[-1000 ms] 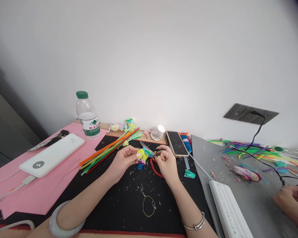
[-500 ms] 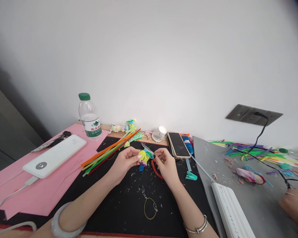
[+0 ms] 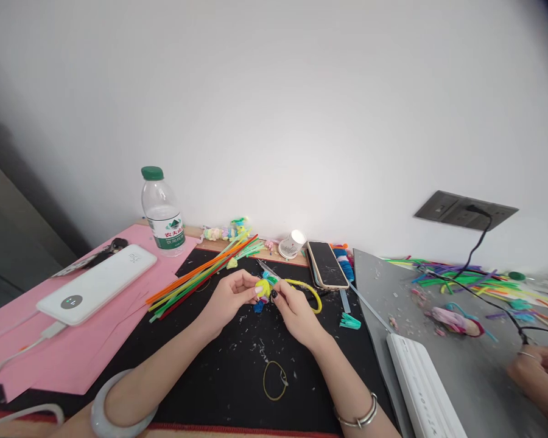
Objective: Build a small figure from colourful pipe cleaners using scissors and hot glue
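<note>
Over a black mat (image 3: 237,371), my left hand (image 3: 231,297) pinches a small pipe-cleaner figure (image 3: 262,291) of yellow, green and blue. My right hand (image 3: 295,311) is closed against the figure's right side, fingertips touching it. A yellow pipe cleaner (image 3: 309,291) loops out to the right from between my fingers. Scissors (image 3: 268,269) lie just behind the figure, their handles hidden by my right hand.
A bundle of coloured pipe cleaners (image 3: 205,272), a water bottle (image 3: 162,212), a white power bank (image 3: 98,283) on pink paper, a phone (image 3: 327,264), a white keyboard (image 3: 422,389), a rubber band (image 3: 274,380). Another person's hand (image 3: 536,371) rests at the right, by more pipe cleaners (image 3: 466,280).
My right hand moved left onto the figure. A yellow pipe-cleaner loop now shows at its right, where a red loop lay before.
</note>
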Demonstrator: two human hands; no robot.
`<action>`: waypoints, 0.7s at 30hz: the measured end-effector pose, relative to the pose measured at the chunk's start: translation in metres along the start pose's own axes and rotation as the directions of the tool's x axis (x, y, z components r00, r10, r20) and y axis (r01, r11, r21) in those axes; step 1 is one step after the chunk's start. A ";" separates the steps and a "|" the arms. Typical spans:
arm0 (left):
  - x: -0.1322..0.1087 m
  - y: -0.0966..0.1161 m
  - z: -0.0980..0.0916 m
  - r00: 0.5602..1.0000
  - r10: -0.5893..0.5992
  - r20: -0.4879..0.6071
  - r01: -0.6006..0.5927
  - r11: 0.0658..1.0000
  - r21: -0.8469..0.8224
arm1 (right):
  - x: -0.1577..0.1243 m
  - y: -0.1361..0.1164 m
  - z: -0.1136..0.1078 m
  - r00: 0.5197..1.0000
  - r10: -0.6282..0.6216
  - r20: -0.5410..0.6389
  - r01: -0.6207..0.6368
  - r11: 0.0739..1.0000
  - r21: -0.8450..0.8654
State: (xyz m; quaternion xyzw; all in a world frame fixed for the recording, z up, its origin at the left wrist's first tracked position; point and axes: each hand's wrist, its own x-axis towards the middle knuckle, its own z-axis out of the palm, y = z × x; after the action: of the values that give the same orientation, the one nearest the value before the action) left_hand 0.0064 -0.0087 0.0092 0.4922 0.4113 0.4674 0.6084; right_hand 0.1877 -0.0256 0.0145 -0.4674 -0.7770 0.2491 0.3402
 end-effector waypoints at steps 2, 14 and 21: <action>0.000 0.000 0.000 1.000 0.001 0.010 -0.002 1.000 0.012 | 0.000 0.000 0.001 1.000 -0.003 0.015 0.003 1.000 0.001; -0.002 0.001 0.002 1.000 0.004 0.022 -0.004 1.000 0.023 | -0.001 -0.003 0.008 0.999 0.041 0.027 -0.044 0.991 0.127; -0.002 -0.001 0.002 1.000 0.007 0.030 -0.008 0.999 0.034 | 0.000 -0.003 0.011 0.994 0.066 0.085 -0.083 0.972 0.221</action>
State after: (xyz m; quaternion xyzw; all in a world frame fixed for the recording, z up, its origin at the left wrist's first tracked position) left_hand 0.0077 -0.0113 0.0089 0.5110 0.4082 0.4552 0.6042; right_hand 0.1774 -0.0278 0.0098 -0.4449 -0.7385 0.3653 0.3509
